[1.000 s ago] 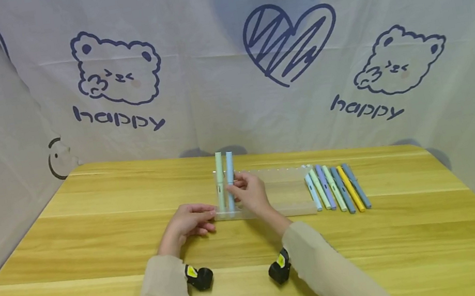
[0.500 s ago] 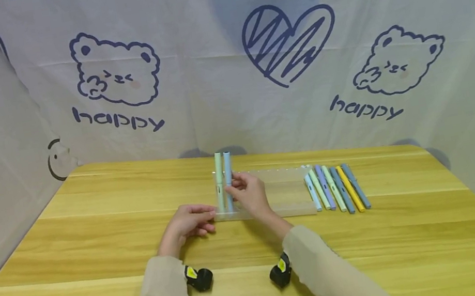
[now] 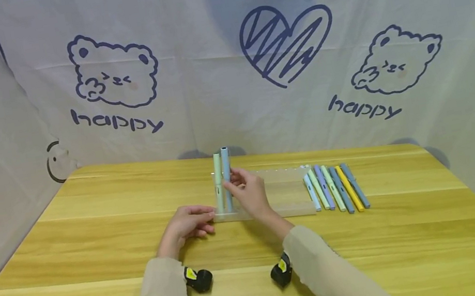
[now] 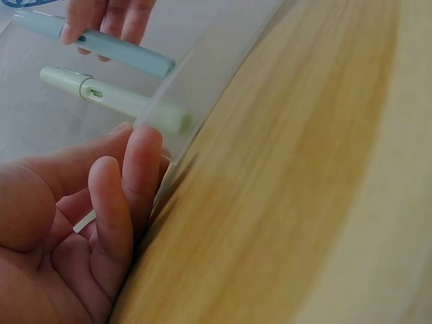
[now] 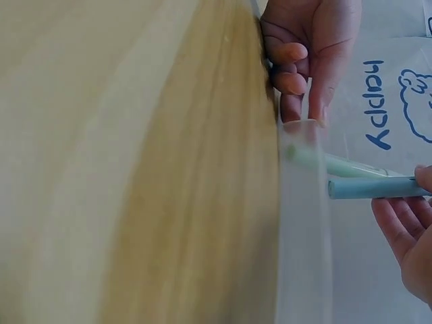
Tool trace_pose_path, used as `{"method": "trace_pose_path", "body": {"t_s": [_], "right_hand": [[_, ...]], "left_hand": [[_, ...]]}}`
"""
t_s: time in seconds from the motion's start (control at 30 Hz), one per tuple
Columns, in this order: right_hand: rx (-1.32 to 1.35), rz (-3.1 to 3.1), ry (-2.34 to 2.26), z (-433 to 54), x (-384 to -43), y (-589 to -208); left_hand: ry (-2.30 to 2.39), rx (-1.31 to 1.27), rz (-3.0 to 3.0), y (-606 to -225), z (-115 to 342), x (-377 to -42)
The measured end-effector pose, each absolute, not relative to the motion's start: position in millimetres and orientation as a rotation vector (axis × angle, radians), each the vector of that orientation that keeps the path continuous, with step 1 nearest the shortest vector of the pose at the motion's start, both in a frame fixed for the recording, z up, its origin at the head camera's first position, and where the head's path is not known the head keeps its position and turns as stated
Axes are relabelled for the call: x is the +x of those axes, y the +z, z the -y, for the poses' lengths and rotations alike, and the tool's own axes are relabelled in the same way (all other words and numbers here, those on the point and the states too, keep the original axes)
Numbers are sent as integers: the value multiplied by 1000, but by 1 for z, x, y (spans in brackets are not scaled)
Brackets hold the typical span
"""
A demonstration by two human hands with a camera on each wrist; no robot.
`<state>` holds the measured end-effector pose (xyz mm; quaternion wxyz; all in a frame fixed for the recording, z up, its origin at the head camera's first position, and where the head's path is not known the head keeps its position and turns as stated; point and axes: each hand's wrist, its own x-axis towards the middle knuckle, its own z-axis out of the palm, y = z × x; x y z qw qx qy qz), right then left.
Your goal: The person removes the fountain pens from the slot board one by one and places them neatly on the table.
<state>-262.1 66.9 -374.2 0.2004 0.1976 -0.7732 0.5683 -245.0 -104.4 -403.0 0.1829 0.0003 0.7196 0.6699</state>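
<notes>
A clear plastic pen holder (image 3: 289, 191) with a raised front lip stands on the table. At its left end, my left hand (image 3: 187, 223) pinches the corner between thumb and fingers. A light green capped pen (image 3: 217, 164) leans upright in the leftmost place, its foot behind the lip. My right hand (image 3: 250, 192) pinches a light blue pen (image 3: 225, 160) by its middle, upright just right of the green one. In the right wrist view the lower end of the blue pen (image 5: 364, 187) shows right beside the lip (image 5: 305, 229), above the green pen's foot.
Several capped pens (image 3: 330, 187) in blue, green, purple and yellow lie in a row by the holder's right end. The wooden table (image 3: 92, 235) reaches back to a white printed cloth (image 3: 205, 69). Dark cameras (image 3: 200, 280) sit on both wrists.
The right hand has lifted the light blue pen slightly and brought it a little closer to the green pen. The left hand keeps its place on the holder's corner.
</notes>
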Motion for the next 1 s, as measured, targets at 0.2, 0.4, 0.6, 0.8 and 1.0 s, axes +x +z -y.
{"method": "trace_pose_path", "body": {"t_s": [0.2,0.4,0.6,0.8,1.0], "right_hand": [[585,2139,1609,-68,-251,-356],[589,2113,1667,-69,-234,-339],[577,2150,1674,-76,-229,-338],[591,2132,1733,-86,-239,-350],[570,2147,1717,-95,-241,-357]], "left_hand": [[1891,-1,-2032,-404,104,-245],[1902,10,-2024,-404,104,-244],[1914,8,-2014,-403,104,-245],[1925,2,-2001,-402,103,-246],[1925,-1,-1999,-403,103,-245]]}}
